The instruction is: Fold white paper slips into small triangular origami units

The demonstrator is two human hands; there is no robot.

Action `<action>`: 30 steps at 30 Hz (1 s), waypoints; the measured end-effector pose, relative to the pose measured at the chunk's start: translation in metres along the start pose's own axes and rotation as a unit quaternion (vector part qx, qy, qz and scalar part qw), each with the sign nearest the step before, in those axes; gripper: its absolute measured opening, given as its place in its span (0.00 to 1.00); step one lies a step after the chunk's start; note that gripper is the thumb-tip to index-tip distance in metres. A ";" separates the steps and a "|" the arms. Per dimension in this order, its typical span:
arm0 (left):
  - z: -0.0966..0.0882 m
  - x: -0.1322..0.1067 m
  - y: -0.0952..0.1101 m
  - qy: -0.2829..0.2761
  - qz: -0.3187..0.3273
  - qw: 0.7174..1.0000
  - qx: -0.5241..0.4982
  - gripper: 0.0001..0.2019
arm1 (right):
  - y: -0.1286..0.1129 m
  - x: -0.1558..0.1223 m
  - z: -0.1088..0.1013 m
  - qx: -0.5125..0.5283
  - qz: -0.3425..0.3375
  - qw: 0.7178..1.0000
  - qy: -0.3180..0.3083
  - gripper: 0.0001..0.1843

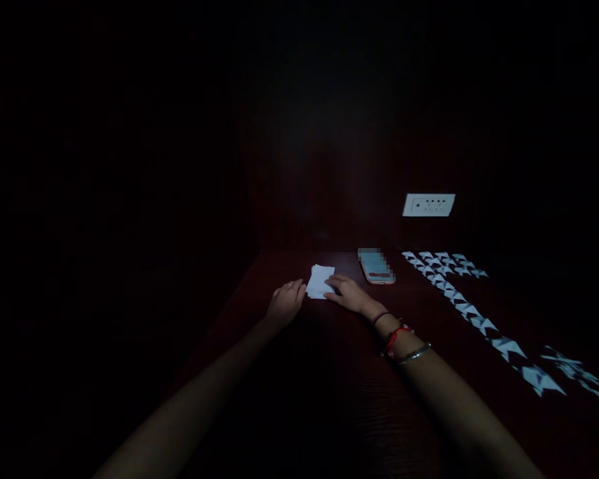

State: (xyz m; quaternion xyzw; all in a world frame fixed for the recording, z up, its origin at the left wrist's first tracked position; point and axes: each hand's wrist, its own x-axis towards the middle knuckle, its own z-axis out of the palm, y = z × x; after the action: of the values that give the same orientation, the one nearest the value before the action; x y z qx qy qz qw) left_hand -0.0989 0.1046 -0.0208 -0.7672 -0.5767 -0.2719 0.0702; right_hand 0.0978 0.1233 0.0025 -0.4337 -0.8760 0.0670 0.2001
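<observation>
Two hands flanked the paper stack (320, 280): right hand (350, 293) with fingers flat on its right edge, left hand (285, 303) loosely curled, empty, just beside its left

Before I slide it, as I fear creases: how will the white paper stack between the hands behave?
Probably light and floppy: the paper stack looks thin and flat. Its sheets may fan apart when pushed, as the edges look uneven.

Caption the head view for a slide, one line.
Right hand rests on a white paper, left hand beside it, on a dark table with a phone and rows of folded paper shapes.
</observation>
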 end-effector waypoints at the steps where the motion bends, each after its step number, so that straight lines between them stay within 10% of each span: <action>1: 0.000 0.000 0.001 0.001 0.009 1.000 -0.008 0.13 | 0.000 0.002 0.000 -0.004 -0.008 1.000 -0.005 0.21; 14: -0.010 -0.002 0.007 0.057 0.084 0.994 -0.027 0.14 | -0.007 0.007 -0.015 -0.044 -0.059 0.997 0.021 0.13; 22: -0.043 -0.011 0.038 0.083 0.211 0.974 -0.016 0.20 | -0.006 -0.041 -0.051 -0.039 -0.044 0.994 0.096 0.13; 30: -0.041 -0.032 0.083 -0.037 0.357 0.933 -0.033 0.18 | 0.012 -0.107 -0.082 0.013 -0.121 0.990 -0.070 0.08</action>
State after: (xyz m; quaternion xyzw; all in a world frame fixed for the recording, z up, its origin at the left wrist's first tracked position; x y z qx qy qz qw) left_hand -0.0421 0.0333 0.0150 -0.9338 -0.2578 -0.2190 0.1162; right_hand 0.1981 0.0421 0.0426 -0.3160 -0.9330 0.0836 0.1503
